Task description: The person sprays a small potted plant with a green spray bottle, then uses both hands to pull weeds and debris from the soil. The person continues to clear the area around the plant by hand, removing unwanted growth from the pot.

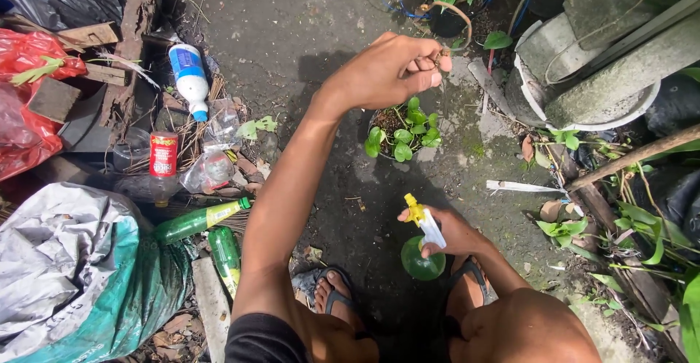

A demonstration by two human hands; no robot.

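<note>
Above one small potted plant (402, 133), the left hand (390, 71) is pinching what looks like a twig; the right hand (452, 233) is gripping one green spray bottle (423, 250). Two green bottles (208, 235) are lying nearby.

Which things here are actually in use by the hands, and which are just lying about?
In use: left hand pinching a twig above the small potted plant; right hand holding the green spray bottle.

Lying about: green bottles, white bottle, red can.
</note>
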